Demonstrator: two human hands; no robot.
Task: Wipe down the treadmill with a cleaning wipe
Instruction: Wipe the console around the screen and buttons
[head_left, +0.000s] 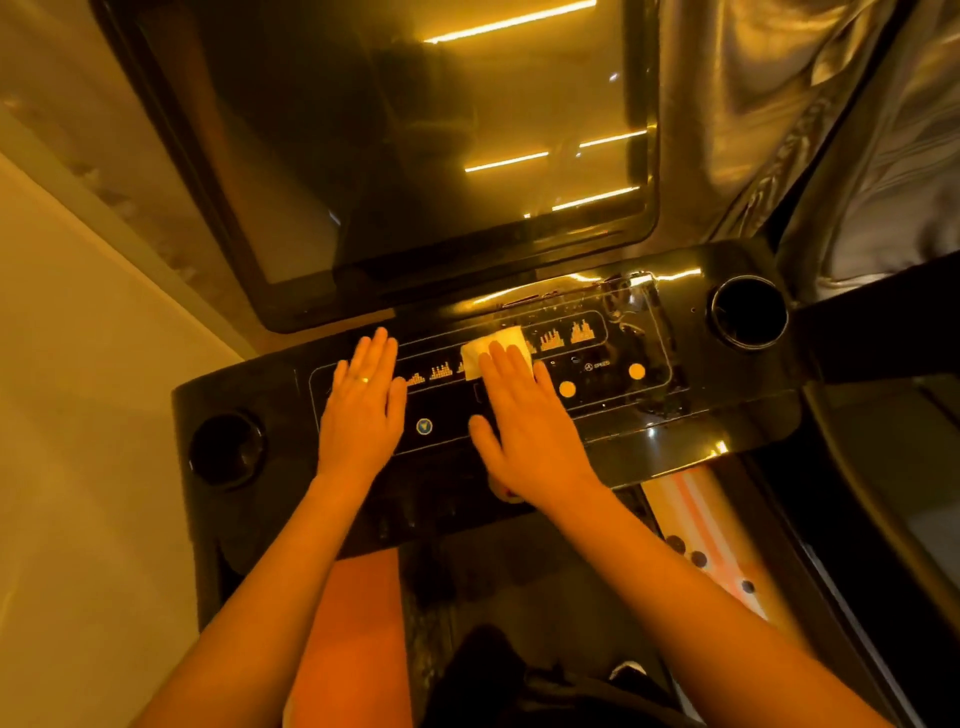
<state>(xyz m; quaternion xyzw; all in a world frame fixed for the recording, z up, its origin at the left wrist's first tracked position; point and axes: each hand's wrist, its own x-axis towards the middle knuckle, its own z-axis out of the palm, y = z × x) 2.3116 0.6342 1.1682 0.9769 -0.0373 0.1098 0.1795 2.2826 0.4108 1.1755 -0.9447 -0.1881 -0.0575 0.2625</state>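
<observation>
A white, folded wipe (494, 347) lies on the glossy black treadmill console (737, 415), pressed under the right grip (524, 415), fingers straight. The left grip (363, 410) lies flat, fingers straight, left of it.

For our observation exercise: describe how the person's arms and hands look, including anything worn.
Both arms are bare, with no sleeves, gloves or watch in view. The left hand wears a plain ring on one finger; the right hand shows no jewellery.

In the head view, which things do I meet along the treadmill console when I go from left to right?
left cup holder → left hand → blue button → right hand pressing the wipe → first orange button → second orange button → right cup holder
</observation>
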